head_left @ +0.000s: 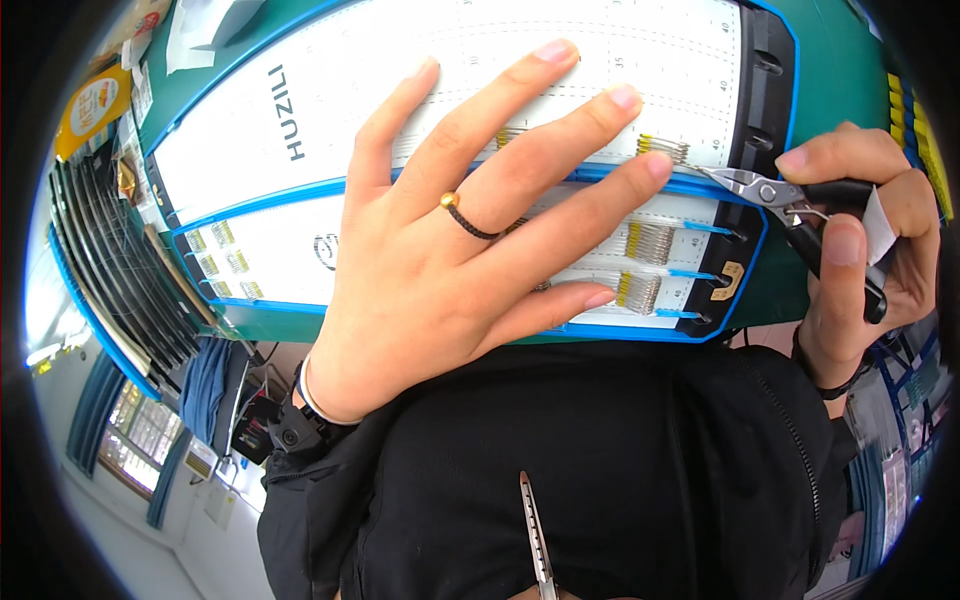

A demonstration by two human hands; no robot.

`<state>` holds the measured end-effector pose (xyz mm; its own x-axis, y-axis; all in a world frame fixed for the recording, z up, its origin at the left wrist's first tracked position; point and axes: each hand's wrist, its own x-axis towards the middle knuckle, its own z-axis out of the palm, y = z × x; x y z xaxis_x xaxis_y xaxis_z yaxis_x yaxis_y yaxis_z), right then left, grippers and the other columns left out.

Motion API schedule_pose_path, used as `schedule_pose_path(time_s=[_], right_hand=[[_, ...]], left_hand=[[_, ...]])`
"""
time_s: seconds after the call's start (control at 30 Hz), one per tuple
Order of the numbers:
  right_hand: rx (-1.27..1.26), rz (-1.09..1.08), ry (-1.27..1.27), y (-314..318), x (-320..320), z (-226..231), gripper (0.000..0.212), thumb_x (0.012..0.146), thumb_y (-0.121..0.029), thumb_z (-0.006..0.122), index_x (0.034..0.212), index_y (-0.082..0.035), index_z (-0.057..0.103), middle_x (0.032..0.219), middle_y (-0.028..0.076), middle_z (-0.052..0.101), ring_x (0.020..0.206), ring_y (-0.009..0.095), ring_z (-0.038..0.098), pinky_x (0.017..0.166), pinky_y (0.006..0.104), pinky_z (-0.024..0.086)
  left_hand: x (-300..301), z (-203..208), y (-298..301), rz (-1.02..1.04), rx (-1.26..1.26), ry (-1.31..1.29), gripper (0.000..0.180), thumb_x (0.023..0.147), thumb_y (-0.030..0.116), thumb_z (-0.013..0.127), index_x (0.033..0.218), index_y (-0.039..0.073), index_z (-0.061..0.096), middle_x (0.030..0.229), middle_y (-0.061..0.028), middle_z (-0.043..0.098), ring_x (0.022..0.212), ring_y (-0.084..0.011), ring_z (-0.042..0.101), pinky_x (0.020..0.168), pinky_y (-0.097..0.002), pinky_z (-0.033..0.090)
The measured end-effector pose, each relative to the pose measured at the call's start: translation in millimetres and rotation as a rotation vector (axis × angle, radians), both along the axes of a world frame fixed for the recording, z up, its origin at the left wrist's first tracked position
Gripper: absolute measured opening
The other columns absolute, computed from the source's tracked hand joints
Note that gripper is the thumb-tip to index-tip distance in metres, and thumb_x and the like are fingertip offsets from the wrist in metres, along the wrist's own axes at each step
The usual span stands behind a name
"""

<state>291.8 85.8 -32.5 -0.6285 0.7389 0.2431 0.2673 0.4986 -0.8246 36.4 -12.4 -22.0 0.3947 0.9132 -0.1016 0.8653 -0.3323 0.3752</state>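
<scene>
My left hand [455, 225] lies with fingers spread over the white, ruled panel [330, 80] of a blue-edged case. Its forefinger tip rests beside a row of thin metal pieces with yellow ends [662, 149], which look like fishing hooks. A pair of small nippers [765, 190] with black handles is gripped in my right hand [870, 220]. Their jaws point left and reach the panel's right end, close to that row. The lower panel [285, 245] carries more such bundles [645, 243] at its right. My left palm hides the middle of both panels.
The case lies on a green tabletop [835, 80]. A black notched strip [765, 110] runs down its right end. At the left are a stack of dark curved sheets [120, 260] and a yellow packet [95, 105]. A narrow metal tip [536, 530] shows before my black jacket.
</scene>
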Motion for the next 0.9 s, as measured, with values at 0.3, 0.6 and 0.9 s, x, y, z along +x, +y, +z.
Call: schedule_pose_path(time_s=[0.3,0.6,0.9], right_hand=[[-0.027,-0.011,0.002,-2.8,-3.3,-0.8,0.02,0.094,-0.014,0.058,0.081,-0.005,0.046,0.096,0.022,0.066,0.071,0.016,0.049,0.065,0.0283,0.041],[0.034,0.113,0.007,5.5,-11.1,1.1,0.019,0.09,-0.004,0.056,0.08,-0.008,0.041,0.097,0.024,0.066,0.071,0.015,0.049,0.067,0.0289,0.042],[-0.01,0.106,0.025,5.1,-10.8,1.8,0.02,0.088,0.002,0.053,0.08,-0.008,0.038,0.097,0.026,0.066,0.072,0.016,0.049,0.068,0.0292,0.041]], left_hand=[[-1.5,-1.6,-3.1,0.03,0.007,-0.03,0.058,0.077,0.057,0.065,0.128,0.029,0.068,0.142,-0.0009,0.057,0.14,-0.027,0.043,0.118,-0.0501,0.02],[-1.8,-1.3,-4.0,0.021,0.024,-0.017,0.058,0.076,0.052,0.068,0.127,0.024,0.067,0.141,-0.0016,0.057,0.14,-0.028,0.043,0.117,-0.0505,0.021],[-3.6,-1.1,-2.8,0.025,0.03,-0.084,0.057,0.075,0.04,0.074,0.124,0.013,0.065,0.138,-0.0076,0.06,0.138,-0.0318,0.047,0.117,-0.0511,0.022]])
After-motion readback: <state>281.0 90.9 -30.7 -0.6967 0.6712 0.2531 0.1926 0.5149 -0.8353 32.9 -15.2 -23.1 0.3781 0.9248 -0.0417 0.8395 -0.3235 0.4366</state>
